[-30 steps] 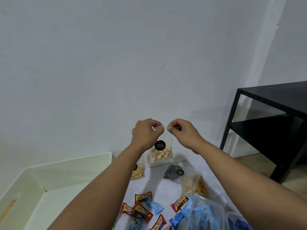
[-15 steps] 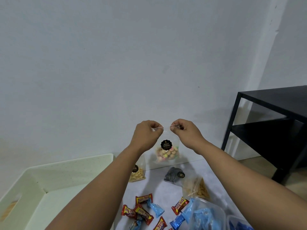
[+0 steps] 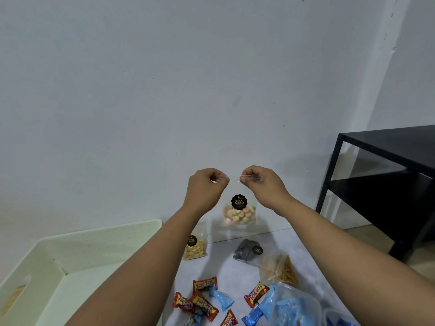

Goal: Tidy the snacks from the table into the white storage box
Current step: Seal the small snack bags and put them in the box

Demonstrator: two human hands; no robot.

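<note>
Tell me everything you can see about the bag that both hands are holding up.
The bag is clear thin plastic, with a round black sticker reading "Biskuit Gemrose". Small biscuits, beige with pink, green and yellow tops, fill its lower part. It hangs upright in the air before the wall, above the table. The left hand and right hand pinch its top corners, stretching the top edge.

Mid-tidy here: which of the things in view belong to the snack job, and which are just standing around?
Part of the job:
- clear biscuit bag, held up by left hand and right hand
- white storage box
- peanut bag
- dark snack bag
- red wafer bars
- blue wrapped sweets
- stick snack bag

Just lying about:
- black shelf
</note>
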